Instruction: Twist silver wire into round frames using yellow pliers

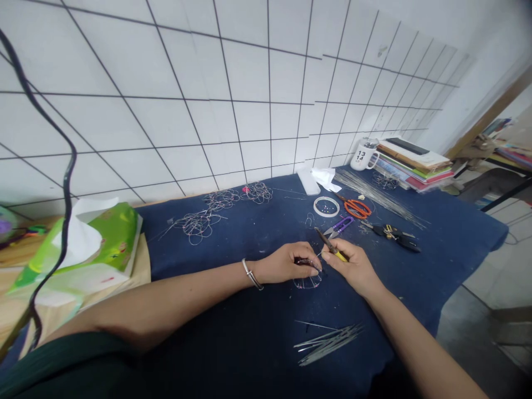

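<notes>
So, only the head view to go on, and I'll place everything by the white dish [315, 207]. The wire piece [307, 286], a roundish thing with little pinkish beads, is on the near side of the dish and a bit left, low over the blue-covered surface [257, 235]. Left hand [293, 263] has it in a pinch, thumb on the near side and fingers curled over the top. Right hand [353, 266] has its grip wrapped round the pliers [333, 249], which sit nearside of the dish too, just right of the piece. Can't really tell if the tips are biting on wire or just hanging beside it. My read is that this is the bending or twisting step, not cutting: the snips [343, 224] and scissors [357, 208] lie unused just right of the dish, with the cutters [390, 231] farther right. What the next move calls for, I reckon, is a steady left pinch and the plier tips square on one strand, without squashing the shape. Spare wires [328, 344] lie well apart on the dish's near side, and more tangled wire shapes [199, 226] sit off to its left.
</notes>
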{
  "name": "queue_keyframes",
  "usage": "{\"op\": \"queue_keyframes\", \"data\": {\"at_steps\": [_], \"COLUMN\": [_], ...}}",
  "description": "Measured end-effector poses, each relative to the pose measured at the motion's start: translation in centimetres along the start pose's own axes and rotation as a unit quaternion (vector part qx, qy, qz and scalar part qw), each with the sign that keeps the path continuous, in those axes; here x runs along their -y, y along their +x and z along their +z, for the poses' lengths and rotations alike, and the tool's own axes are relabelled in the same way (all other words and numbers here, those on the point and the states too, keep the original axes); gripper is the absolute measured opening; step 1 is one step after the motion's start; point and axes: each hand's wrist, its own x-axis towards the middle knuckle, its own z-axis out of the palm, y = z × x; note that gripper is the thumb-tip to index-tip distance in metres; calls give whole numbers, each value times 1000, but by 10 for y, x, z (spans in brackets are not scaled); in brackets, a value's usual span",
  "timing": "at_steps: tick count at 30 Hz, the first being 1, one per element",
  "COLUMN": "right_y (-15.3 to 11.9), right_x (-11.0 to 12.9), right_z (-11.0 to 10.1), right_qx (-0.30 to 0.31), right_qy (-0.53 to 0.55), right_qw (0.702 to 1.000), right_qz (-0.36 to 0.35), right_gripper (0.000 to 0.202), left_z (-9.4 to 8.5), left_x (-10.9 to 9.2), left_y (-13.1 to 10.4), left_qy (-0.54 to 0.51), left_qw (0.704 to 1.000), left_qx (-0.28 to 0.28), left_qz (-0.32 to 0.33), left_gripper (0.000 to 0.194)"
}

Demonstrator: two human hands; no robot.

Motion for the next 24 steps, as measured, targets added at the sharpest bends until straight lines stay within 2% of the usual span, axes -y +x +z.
{"op": "queue_keyframes", "data": {"at_steps": [11,18,24], "right_y": [0,1,0], "right_x": [-2,-3,-4], "right_z": [1,1,2], "right_qx": [13,16,13], "right_qy": [8,10,9], "right_qw": [1000,1000,1000], "right_qz": [-1,-3,-5], "right_gripper": [17,16,15], "left_z": [4,5,6], "left_x": [3,1,1], "left_y": [-1,-1,-1], "left_qy": [11,39,68], "left_qw": [1000,999,997], "left_qx": [-27,-12,-26], "left_qz": [0,-5,5], "left_gripper": [11,13,17]}}
